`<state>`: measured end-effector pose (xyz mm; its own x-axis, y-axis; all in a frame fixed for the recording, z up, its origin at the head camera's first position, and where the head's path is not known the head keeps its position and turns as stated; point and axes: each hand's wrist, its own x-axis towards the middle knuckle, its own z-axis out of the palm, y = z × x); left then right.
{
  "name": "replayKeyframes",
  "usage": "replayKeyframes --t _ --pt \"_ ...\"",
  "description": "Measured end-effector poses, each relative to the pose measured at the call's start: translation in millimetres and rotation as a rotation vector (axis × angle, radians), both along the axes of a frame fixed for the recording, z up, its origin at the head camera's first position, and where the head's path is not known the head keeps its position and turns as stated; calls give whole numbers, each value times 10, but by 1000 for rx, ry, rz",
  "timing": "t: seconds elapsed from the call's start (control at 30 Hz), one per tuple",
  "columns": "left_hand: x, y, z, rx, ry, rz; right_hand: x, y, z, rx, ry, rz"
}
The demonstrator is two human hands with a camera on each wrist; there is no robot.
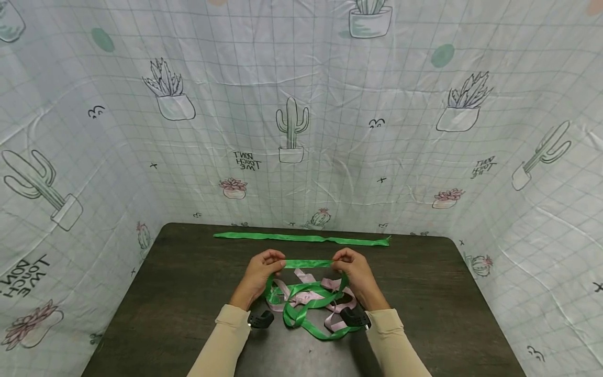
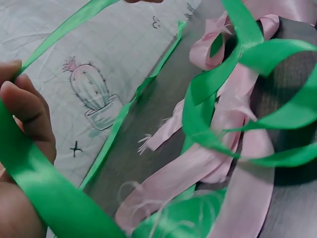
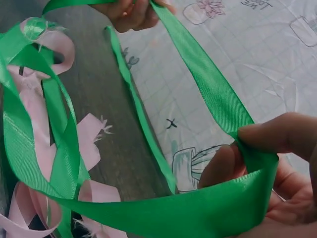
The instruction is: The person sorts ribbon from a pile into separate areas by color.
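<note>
A stretch of green satin ribbon (image 1: 308, 264) runs straight between my two hands, raised over a loose heap of ribbon. My left hand (image 1: 261, 269) pinches its left end between thumb and fingers. At the other end, my right hand (image 1: 355, 269) pinches it the same way; in the right wrist view the ribbon (image 3: 208, 84) folds over at the thumb and drapes down across the palm. Beneath the hands, green loops lie tangled with pink ribbon (image 2: 168, 183), whose cut end is frayed.
A separate strip of green ribbon (image 1: 301, 238) lies flat along the back edge of the dark wooden table (image 1: 188, 293). Behind and at both sides hangs a white cloth (image 1: 330, 131) printed with cacti. Dark wrist cameras (image 1: 260, 319) sit on both wrists.
</note>
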<state>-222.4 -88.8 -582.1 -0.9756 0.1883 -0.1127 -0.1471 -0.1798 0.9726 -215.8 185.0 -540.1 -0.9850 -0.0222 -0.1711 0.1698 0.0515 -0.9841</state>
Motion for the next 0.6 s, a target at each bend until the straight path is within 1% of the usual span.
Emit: replayKeyframes --t 0.1,0.2,0.37,0.6 --pt "5 -60 25 -1 -8 -21 4 56 15 -23 2 37" --pt "13 -113 47 2 -14 -27 8 113 19 -27 4 84" --pt "15 -222 76 11 -9 -26 3 198 38 16 18 144" --pt "35 -379 91 43 -19 -28 -5 339 56 52 7 191"
